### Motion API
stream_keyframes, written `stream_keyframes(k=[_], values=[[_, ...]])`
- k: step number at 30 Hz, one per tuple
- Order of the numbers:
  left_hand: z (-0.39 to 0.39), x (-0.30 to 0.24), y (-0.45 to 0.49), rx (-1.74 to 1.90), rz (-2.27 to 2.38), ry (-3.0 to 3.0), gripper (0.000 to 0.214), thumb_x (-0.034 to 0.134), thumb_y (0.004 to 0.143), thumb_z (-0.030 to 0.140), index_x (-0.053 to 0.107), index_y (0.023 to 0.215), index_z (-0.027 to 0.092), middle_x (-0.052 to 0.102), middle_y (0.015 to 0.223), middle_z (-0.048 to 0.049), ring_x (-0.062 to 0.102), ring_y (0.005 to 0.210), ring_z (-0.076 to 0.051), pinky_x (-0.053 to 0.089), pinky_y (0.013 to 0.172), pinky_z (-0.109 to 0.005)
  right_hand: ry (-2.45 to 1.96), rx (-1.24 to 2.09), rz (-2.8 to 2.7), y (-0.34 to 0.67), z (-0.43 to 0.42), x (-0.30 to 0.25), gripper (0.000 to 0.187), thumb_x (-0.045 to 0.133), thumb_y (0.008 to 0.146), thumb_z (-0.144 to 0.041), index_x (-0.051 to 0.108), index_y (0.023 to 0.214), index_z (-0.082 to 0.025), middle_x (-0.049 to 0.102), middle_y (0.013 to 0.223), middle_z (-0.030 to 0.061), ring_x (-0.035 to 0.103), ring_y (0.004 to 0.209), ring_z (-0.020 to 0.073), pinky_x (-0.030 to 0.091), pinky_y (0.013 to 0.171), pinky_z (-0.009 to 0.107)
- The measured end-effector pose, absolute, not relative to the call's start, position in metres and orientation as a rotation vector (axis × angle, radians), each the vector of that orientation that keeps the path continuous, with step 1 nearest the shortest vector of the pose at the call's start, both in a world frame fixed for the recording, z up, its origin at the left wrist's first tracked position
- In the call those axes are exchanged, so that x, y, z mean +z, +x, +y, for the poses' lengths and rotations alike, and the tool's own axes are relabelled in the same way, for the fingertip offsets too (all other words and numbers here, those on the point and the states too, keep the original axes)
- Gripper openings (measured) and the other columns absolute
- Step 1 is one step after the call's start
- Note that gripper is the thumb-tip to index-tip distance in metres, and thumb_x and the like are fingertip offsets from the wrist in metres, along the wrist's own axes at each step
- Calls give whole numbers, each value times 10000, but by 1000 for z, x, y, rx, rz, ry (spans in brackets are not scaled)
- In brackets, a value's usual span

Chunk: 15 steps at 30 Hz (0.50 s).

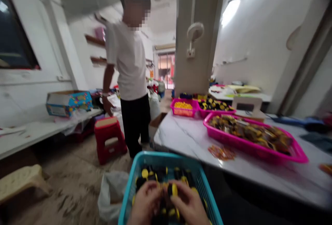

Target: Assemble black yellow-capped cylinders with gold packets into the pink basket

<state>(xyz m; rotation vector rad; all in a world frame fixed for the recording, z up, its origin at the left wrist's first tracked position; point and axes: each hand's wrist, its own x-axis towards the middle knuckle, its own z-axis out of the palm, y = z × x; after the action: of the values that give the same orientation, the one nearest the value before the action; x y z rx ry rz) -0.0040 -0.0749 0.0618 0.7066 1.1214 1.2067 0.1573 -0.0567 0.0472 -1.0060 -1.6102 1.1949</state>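
A teal plastic basket (pixel 155 158) sits low in front of me, filled with several small black and yellow pieces (pixel 153 175). My left hand (pixel 145 202) and my right hand (pixel 188 204) reach down into it side by side. Both have their fingers curled among the pieces, and they meet around a black and yellow piece (pixel 172 190) held between them. What else the fingers grip is hidden under the hands.
A white table (pixel 192 138) on the right bears a long pink tray (pixel 259 149) of dark pieces, two smaller pink trays (pixel 183 109) and an orange heap (pixel 221 152). A person in a white shirt (pixel 129 66) stands by a red stool (pixel 109 138). A white bag (pixel 111 194) lies on the floor.
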Motion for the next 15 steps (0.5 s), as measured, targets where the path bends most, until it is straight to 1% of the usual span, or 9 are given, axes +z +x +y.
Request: stream_keyframes(k=[1,2,4,7,8,10,11,13,15], values=[[-77,56,-4,1242,1134,679,350,741,745,338,602,1033,198,630,915,-57,590,716,-128,439,520,-194,-963,1274,-1525,157,-57,49,347,612,803,-386,686,1071,-179,699,1042,110,654,990,287,515,897,411],[-80,53,-5,1323,1111,727,412,775,707,313,593,1052,183,625,944,-58,585,717,-115,419,519,-178,-932,1326,-1458,156,-58,51,345,635,787,-363,683,1074,-179,702,1020,104,659,960,276,517,883,409],[-82,53,-9,1276,1032,834,512,792,678,272,575,1132,178,635,974,-68,586,734,-125,445,578,-199,-869,1398,-1434,157,-57,54,352,652,778,-314,672,1110,-198,691,1015,89,657,938,251,525,850,394],[-79,61,-15,1130,1005,953,417,755,711,263,615,1083,135,657,902,-74,576,728,-136,456,618,-226,-870,1207,-1642,162,-58,59,391,652,771,-211,660,1161,-236,616,1118,84,609,998,223,510,861,358],[-78,64,-16,1112,1026,972,376,746,720,269,629,1049,131,661,878,-67,573,726,-135,454,629,-228,-894,1102,-1712,165,-58,60,422,650,770,-182,646,1187,-247,596,1124,83,598,991,211,504,864,350],[-75,68,-15,1089,1063,1006,330,748,716,273,646,996,132,663,851,-48,570,735,-131,449,663,-230,-929,958,-1778,169,-58,61,473,646,773,-150,607,1232,-257,597,1061,72,597,912,186,508,838,341],[-73,70,-13,1082,1066,1028,320,754,708,270,653,979,133,660,850,-40,569,746,-130,445,680,-230,-930,932,-1788,171,-58,61,456,642,780,-148,605,1221,-256,607,1012,62,598,864,174,515,813,334],[-70,69,-8,1076,1049,1081,309,759,701,265,662,964,134,648,848,-27,560,754,-124,439,698,-227,-898,930,-1804,174,-56,62,356,632,797,-152,629,1140,-246,617,953,48,601,817,162,527,769,316],[-68,67,-3,1076,1017,1104,315,750,710,267,659,984,140,639,858,-22,554,754,-120,438,702,-228,-856,913,-1821,175,-54,63,260,625,806,-159,649,1054,-232,613,985,57,604,831,163,534,740,300]])
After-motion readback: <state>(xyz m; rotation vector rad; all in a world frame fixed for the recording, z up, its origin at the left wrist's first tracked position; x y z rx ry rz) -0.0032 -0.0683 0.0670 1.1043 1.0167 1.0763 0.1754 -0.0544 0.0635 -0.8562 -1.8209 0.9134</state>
